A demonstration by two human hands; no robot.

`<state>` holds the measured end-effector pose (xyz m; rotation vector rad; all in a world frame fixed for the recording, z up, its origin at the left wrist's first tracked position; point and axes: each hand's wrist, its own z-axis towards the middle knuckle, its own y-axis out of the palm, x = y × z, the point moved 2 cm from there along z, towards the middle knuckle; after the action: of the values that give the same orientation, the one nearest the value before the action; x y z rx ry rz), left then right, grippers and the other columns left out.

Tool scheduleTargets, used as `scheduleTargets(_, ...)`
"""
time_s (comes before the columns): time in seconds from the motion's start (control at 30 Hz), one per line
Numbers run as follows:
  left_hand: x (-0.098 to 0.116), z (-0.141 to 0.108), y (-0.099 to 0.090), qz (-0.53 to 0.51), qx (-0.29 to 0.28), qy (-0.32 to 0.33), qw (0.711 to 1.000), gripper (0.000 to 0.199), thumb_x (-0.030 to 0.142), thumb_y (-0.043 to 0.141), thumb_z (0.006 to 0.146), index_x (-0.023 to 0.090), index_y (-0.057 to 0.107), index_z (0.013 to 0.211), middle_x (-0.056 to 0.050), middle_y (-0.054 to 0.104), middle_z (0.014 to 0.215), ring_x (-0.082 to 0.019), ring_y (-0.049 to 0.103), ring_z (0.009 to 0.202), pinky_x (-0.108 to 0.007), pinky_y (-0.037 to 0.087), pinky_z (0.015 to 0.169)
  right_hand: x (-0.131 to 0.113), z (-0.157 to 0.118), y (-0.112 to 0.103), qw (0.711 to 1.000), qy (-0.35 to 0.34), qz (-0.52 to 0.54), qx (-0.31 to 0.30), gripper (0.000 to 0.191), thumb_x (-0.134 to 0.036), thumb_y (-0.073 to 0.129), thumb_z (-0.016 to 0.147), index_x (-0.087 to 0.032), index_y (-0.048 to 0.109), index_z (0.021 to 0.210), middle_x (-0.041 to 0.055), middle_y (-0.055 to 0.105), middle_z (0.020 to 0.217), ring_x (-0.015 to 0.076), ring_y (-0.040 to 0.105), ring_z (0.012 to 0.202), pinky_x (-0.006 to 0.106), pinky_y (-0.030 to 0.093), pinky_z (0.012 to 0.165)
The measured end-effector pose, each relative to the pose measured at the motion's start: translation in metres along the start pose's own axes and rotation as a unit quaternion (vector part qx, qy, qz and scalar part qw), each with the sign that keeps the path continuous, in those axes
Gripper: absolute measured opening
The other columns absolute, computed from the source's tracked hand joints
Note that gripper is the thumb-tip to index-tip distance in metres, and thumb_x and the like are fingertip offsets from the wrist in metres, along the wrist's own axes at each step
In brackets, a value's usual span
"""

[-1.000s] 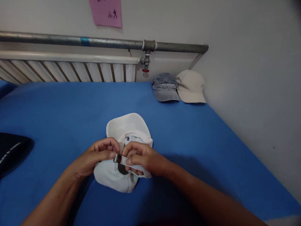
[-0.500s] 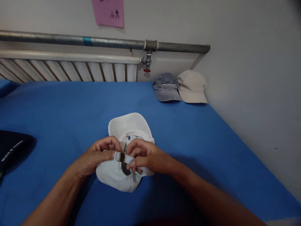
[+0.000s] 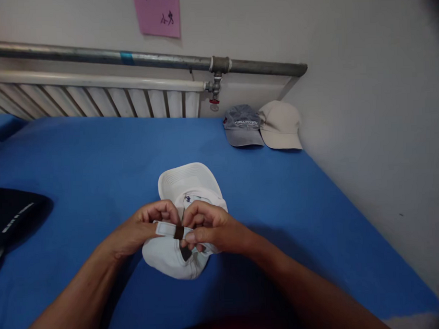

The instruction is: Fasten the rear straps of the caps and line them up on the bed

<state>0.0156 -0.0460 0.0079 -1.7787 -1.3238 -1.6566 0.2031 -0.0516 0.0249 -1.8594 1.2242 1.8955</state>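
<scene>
A white cap [image 3: 167, 260] lies upside down on the blue-covered surface, its brim [image 3: 189, 179] toward the wall. Across its back opening runs a pale strap [image 3: 166, 228] with a dark brown band around it. My left hand [image 3: 140, 227] is closed on the left part of this strap, fingertips close to the band. My right hand [image 3: 214, 227] pinches the strap just right of the band, some fingers curled inside the opening. The fingertips of both hands nearly meet. A small dark mark shows inside the cap.
A grey cap [image 3: 242, 125] and a beige cap [image 3: 281, 125] sit side by side at the back right by the wall. At the left edge lies a dark cap [image 3: 16, 215] with white lettering. Behind the blue surface [image 3: 97, 159] are a radiator [image 3: 105, 102] and a metal pipe [image 3: 82, 54].
More of the strap's left end now sticks out past the brown band. My right hand has shifted slightly left, closer to my left fingers.
</scene>
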Motion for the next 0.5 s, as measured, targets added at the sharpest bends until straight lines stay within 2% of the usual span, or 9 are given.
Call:
scheduleTargets(0.1,-0.001,0.0,0.001,0.022,-0.006,-0.01,1.0,0.023,0.031,0.077,0.075,0.016,0.061,0.08,0.001,0.063,0.068,-0.008,0.055,0.055,-0.016,0.041,0.051,0.0,0.0,-0.001,1.0,-0.002,0.002,-0.003,0.022,-0.014,0.067,0.073,-0.02,0.051,0.087,-0.0016,0.069,0.074,0.0074,0.06,0.057,0.019,0.044,0.055)
scheduleTargets(0.2,0.001,-0.002,0.001,0.009,0.008,-0.001,1.0,0.022,0.03,0.078,0.074,0.016,0.061,0.08,0.002,0.061,0.068,-0.007,0.054,0.054,-0.016,0.041,0.05,-0.002,-0.002,-0.006,1.0,0.028,-0.011,0.007,0.023,-0.016,0.068,0.072,-0.02,0.051,0.088,-0.0015,0.07,0.073,0.0088,0.061,0.057,0.019,0.042,0.051)
scheduleTargets(0.3,0.005,-0.003,-0.001,-0.01,0.008,0.027,1.0,0.019,0.031,0.074,0.078,0.016,0.063,0.081,0.001,0.062,0.072,-0.008,0.055,0.059,-0.017,0.042,0.054,-0.006,-0.007,-0.011,0.998,0.053,-0.02,0.004,0.028,-0.015,0.072,0.07,-0.019,0.054,0.09,-0.0026,0.069,0.072,0.0093,0.063,0.06,0.02,0.045,0.056)
scheduleTargets(0.5,0.013,-0.009,-0.003,0.003,-0.083,0.052,0.995,0.022,0.029,0.076,0.076,0.017,0.064,0.089,-0.002,0.063,0.085,-0.012,0.057,0.076,-0.02,0.045,0.066,-0.013,-0.014,-0.013,0.999,0.047,-0.016,-0.005,0.025,-0.019,0.073,0.073,-0.019,0.055,0.091,-0.0018,0.07,0.075,0.0077,0.06,0.057,0.02,0.045,0.055)
